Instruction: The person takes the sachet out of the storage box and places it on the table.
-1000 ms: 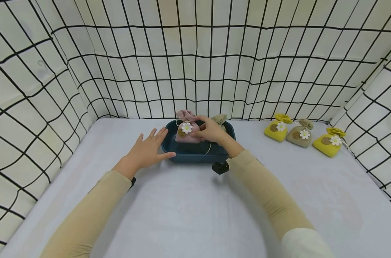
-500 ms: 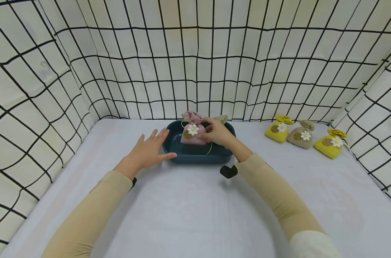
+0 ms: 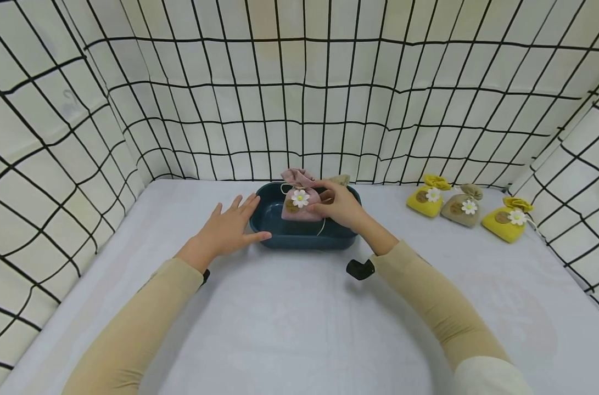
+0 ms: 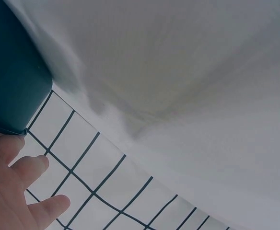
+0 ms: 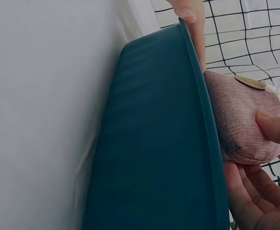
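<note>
Pink bag (image 3: 299,204), which looks soft, light and squishy, sits in the blue tub (image 3: 279,233) with the right hand (image 3: 340,207) pinching its side, while the left hand (image 3: 228,230) lies flat against the tub.

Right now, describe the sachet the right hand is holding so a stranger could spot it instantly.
Find the dark teal tray in the middle of the white table, near the back wall. The pink sachet stands inside it, pinched by the right hand. It is the only pink one; the three sachets at the far right are yellow or tan.
</note>
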The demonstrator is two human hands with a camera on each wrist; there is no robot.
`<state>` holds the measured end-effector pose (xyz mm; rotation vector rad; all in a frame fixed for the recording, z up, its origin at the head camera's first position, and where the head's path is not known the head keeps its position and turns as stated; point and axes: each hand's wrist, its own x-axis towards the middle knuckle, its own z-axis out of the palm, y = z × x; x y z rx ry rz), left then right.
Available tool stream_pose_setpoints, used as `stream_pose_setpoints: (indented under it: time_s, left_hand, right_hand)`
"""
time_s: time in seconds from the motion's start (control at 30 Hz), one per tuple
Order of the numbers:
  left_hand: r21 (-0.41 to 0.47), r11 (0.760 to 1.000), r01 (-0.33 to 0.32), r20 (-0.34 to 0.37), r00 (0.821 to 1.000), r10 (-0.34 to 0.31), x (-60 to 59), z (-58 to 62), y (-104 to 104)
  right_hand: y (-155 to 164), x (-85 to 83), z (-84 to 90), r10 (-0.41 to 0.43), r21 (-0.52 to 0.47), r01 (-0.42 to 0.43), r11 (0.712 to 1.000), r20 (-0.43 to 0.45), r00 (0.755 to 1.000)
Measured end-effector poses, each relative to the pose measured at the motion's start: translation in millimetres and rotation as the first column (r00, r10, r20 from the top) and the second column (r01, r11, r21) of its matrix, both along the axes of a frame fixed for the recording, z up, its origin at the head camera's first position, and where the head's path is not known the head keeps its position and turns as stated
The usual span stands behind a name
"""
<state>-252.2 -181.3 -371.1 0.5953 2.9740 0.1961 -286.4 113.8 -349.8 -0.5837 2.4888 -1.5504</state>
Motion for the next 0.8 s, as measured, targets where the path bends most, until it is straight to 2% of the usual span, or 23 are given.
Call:
stream_pose_setpoints:
  time_s: [0.57,0.8]
  left_hand:
    - [0.011,1.000,-0.001,0.000,1.000,0.001,2.4,1.2,0.7]
    - [0.015,1.000,-0.002,0.007,1.000,0.002,2.7,2.3,0.2]
  right_hand:
    - [20.9,18.4,3.4,-0.007,-0.068,0.009,0.998,0.022,1.000]
    - [33.7,23.7,1.8,-0.017,-0.050,0.018,0.999,0.007,1.000]
